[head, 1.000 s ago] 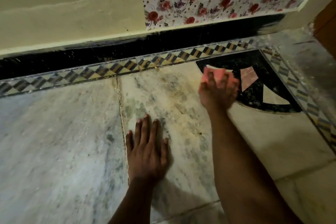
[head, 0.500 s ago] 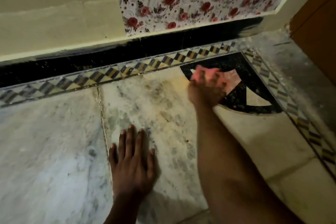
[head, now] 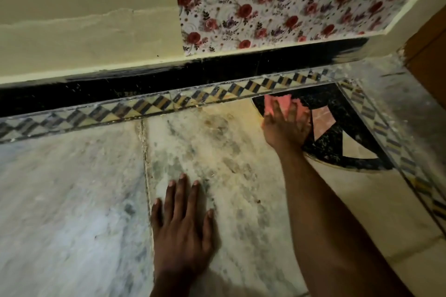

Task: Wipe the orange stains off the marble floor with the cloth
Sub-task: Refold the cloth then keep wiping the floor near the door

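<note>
Press the pink cloth (head: 281,103), bunched in the right hand (head: 287,128) grip, firmly over orange stains (head: 231,159), left hand (head: 181,229) flat, bracing.

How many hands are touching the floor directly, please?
1. The left hand lies flat on the marble floor. The right hand presses on the pink cloth by the black inlay.

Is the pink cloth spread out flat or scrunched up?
Scrunched up: the pink cloth shows bunched, ragged folds under the right hand's fingers.
</note>
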`<state>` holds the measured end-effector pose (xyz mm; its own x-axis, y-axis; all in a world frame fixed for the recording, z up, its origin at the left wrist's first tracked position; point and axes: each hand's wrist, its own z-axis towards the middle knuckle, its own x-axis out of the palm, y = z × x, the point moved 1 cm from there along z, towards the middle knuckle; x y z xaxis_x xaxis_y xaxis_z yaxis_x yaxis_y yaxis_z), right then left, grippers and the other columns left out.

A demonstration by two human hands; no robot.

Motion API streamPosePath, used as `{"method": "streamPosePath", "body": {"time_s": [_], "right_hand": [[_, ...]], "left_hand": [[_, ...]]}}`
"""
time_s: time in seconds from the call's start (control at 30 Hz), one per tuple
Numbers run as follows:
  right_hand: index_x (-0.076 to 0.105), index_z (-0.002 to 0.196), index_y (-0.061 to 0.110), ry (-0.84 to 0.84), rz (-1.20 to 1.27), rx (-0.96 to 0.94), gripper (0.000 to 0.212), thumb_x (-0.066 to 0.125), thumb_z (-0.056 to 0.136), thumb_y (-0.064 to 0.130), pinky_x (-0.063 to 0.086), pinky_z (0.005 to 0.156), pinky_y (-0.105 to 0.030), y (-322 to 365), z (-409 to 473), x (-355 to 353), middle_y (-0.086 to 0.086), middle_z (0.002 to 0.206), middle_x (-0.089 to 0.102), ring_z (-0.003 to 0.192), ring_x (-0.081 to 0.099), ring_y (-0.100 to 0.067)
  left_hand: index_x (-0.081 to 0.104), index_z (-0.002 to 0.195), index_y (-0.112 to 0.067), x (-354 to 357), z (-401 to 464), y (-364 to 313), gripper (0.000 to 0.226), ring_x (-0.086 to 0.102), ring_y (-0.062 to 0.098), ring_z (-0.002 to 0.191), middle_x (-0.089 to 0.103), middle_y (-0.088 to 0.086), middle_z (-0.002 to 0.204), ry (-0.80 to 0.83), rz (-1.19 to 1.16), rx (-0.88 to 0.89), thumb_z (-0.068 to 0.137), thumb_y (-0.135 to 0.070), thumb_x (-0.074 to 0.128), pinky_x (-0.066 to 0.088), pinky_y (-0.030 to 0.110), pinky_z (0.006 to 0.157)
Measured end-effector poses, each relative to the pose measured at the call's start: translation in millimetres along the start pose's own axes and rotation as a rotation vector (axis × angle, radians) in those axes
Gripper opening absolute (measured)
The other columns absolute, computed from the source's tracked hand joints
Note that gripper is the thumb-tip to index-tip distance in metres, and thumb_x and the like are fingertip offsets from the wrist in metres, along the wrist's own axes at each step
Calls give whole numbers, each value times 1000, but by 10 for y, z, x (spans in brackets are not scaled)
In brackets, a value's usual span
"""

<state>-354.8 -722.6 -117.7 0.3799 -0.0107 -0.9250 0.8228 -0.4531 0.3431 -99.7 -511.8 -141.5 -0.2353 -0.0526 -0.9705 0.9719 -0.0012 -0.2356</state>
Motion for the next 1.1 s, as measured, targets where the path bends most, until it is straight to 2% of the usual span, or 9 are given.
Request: {"method": "streamPosePath", "body": {"time_s": [0.2,0.33,0.47,0.6,0.7,0.83,0.93,1.0,1.1], "right_hand": [[5,161,64,53,-236,-833,54,23,110,56,13,132,-55,228,-1090,362,8,180,-5,166,-10,-31],[3,163,60,-45,-248,-469,61,12,103,71,20,131,-54,-539,-1030,141,7,180,-2,166,-1,-29],[0,164,56,-81,-80,-45,67,22,103,72,7,130,-64,49,-182,211,-2,180,-10,163,-13,-41],[3,162,61,38,-140,-519,63,31,105,61,7,131,-64,699,-578,473,4,179,-13,164,-15,-37],[6,161,65,78,-183,-826,56,28,109,58,15,131,-57,192,-1306,379,10,180,-5,166,-7,-29],[1,164,56,37,-253,-457,57,17,110,59,25,128,-63,-777,-1019,-1,-1,181,1,166,1,-35],[-7,161,60,38,-25,56,61,17,106,70,3,130,-67,-574,-288,-136,-1,179,-16,163,-16,-39],[-9,161,60,78,-40,-6,63,18,105,70,-1,130,-66,-120,-128,-13,-3,178,-20,161,-22,-42],[-8,161,60,122,-194,-463,64,25,107,61,8,130,-67,206,-717,264,1,178,-19,162,-19,-40]], "left_hand": [[43,160,-26,-8,-1,-9,70,25,23,160,26,0,174,-42,-17,2,95,-54,42,24,55,125],[46,158,-26,-11,14,-40,71,31,25,158,32,1,171,-94,-36,7,92,-53,47,26,55,123],[44,159,-27,-8,7,-31,70,28,24,159,30,0,172,-56,-11,9,95,-55,42,25,55,124],[44,159,-26,-16,3,-23,70,28,24,159,30,0,172,-50,-1,19,95,-55,41,25,55,124],[41,160,-26,-11,-1,-8,70,24,24,161,26,0,173,-20,2,11,97,-56,37,23,55,125],[31,164,-28,-16,-5,3,70,13,22,163,15,-2,176,33,6,-1,101,-57,34,18,54,128],[28,165,-27,-10,-33,6,70,10,21,164,12,-2,177,30,13,10,101,-55,38,16,53,129],[27,166,-28,-12,-30,3,70,8,20,164,10,-2,177,32,8,1,102,-55,38,15,52,129],[28,165,-28,-37,-40,-22,70,8,19,164,11,-3,177,27,-7,-7,101,-55,38,15,53,129]]}}
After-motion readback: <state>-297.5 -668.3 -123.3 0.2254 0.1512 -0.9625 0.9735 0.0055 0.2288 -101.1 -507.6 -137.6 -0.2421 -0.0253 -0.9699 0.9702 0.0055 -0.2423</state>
